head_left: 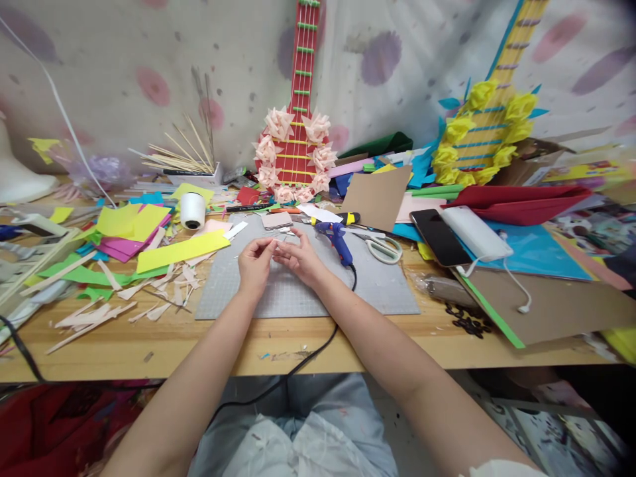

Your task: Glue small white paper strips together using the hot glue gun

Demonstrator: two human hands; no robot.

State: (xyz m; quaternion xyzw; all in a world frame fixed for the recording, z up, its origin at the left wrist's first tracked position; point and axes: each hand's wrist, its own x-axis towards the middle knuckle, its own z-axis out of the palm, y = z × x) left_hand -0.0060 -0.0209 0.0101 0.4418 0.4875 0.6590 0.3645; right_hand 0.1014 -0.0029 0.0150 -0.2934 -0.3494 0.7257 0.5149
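Note:
My left hand (255, 264) and my right hand (302, 258) meet above a grey cutting mat (308, 306). Both have their fingers pinched together, tip to tip; whatever lies between them is too small or hidden to name. Just right of my right hand lies a blue glue gun (340, 244) with a black cord, and beyond it scissors (385, 250) with pale handles. A yellow-and-black cutter (350, 218) rests behind the glue gun. Small pale card pieces (277, 220) lie on the mat beyond my fingertips.
Paper scraps (94, 318) and yellow sheets (183, 250) cover the left side. A white cylinder (192, 211) stands there. Behind are a red paper guitar (301, 162) with pink flowers and a yellow one (477, 142). A black phone (440, 237) and white power bank (477, 232) lie right.

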